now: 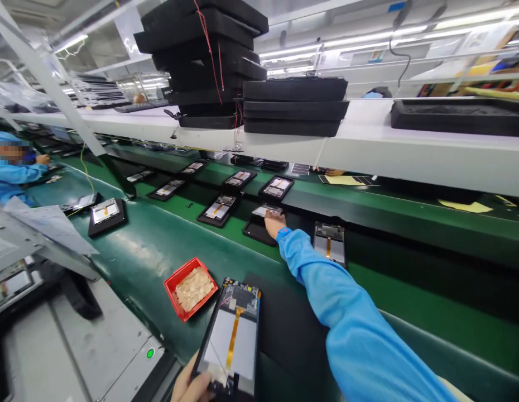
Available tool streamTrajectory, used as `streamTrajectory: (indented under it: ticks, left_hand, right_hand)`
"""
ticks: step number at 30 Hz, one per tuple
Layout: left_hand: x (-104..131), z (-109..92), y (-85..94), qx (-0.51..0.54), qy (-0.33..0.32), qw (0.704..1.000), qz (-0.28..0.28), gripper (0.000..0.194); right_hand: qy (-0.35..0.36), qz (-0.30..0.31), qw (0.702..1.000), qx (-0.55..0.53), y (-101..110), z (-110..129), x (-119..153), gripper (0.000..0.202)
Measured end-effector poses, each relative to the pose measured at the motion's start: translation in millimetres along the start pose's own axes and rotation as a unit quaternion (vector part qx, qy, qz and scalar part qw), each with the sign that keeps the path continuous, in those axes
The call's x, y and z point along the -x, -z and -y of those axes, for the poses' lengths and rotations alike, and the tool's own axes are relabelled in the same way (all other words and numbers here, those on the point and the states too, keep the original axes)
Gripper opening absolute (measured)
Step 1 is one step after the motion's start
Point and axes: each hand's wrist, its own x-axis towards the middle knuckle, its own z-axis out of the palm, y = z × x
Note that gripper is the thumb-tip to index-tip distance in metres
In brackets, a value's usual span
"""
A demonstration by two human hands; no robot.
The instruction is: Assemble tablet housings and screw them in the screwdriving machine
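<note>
My left hand [193,384] is closed on the lower left corner of an opened tablet [243,335], tilted up at the bottom middle. Its white battery, orange ribbon cable and dark circuit board are exposed. Farther off, my right hand [275,223], in a blue sleeve, grips the near right edge of a second opened tablet [262,210]. That tablet sits over the back part of a black foam tray [259,231] on the green belt, and the tray's front part is bare. My fingertips there are partly hidden. Just right of this hand lies another opened tablet [330,245].
Several tablets in black trays [217,210] stand along the belt [179,211]. A red bin [185,312] of small tan pieces is beside the left-hand tablet. Stacked black trays [295,106] fill the shelf [368,151] overhead. A grey machine [96,346] is at left, a co-worker [10,173] beyond.
</note>
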Motion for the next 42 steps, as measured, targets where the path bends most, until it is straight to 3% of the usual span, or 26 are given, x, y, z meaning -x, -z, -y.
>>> streamTrajectory:
  ticks: [4,8,13,15,17,19,20,22,24,25,27,30,34,38,42]
  left_hand:
    - [-36.2,-30.1,-45.1,0.045,-0.071,0.988,0.129,0.041]
    - [-91.3,-61.5,-110.3,-0.004,-0.096,0.966,0.239,0.030]
    - [-155.6,-92.6,-202.4,-0.131,-0.187,0.956,0.184,0.034]
    - [-166.4,-99.5,-223.9,-0.139,-0.226,0.953,0.143,0.052]
    - [-164.4,-101.2,-230.1,-0.163,-0.286,0.938,0.112,0.075]
    - [-150.7,-97.8,-222.2,-0.220,-0.371,0.893,0.125,0.087]
    - [-140.5,-94.4,-213.9,-0.255,-0.403,0.864,0.158,0.083]
    - [-116.3,-84.0,-190.0,-0.306,-0.393,0.825,0.267,0.053]
    - [-90.7,-69.2,-158.1,-0.284,-0.261,0.835,0.393,0.020]
    - [-78.5,-60.6,-139.9,-0.246,-0.176,0.845,0.440,0.023]
    - [-57.1,-42.5,-101.4,-0.145,-0.026,0.863,0.483,0.042]
    - [-33.1,-19.4,-48.0,-0.031,0.079,0.886,0.457,0.053]
    - [-14.1,-4.6,-5.7,0.059,0.082,0.931,0.352,0.035]
    - [-3.7,0.4,0.6,0.095,0.080,0.955,0.269,0.023]
    - [8.9,7.4,-14.5,0.123,0.071,0.962,0.233,0.020]
  right_hand:
    - [0.004,-0.026,0.999,-0.028,36.0,-39.1,-9.0,0.028]
    - [0.028,-0.075,0.996,-0.049,79.7,-77.9,17.9,0.034]
    - [0.074,-0.181,0.976,-0.093,120.5,-113.3,94.0,0.039]
    - [0.114,-0.230,0.958,-0.128,130.6,-122.5,128.6,0.041]
    - [0.159,-0.244,0.942,-0.166,136.4,-128.3,163.3,0.044]
    - [0.198,-0.230,0.932,-0.200,136.5,-130.0,196.9,0.046]
    - [0.213,-0.218,0.928,-0.213,134.2,-129.3,212.7,0.048]
    - [0.239,-0.201,0.921,-0.232,124.9,-125.0,241.4,0.055]
    - [0.264,-0.192,0.914,-0.242,110.4,-117.4,265.5,0.065]
    - [0.276,-0.192,0.910,-0.245,101.5,-112.6,275.7,0.068]
    - [0.298,-0.197,0.902,-0.243,81.1,-101.6,292.8,0.074]
    - [0.320,-0.202,0.899,-0.219,44.3,-83.0,312.4,0.077]
    - [0.325,-0.173,0.915,-0.167,-3.8,-60.5,335.5,0.075]
    - [0.328,-0.085,0.933,-0.124,-17.1,-36.6,356.9,0.049]
    - [0.275,-0.046,0.931,-0.234,9.6,10.1,370.2,0.030]
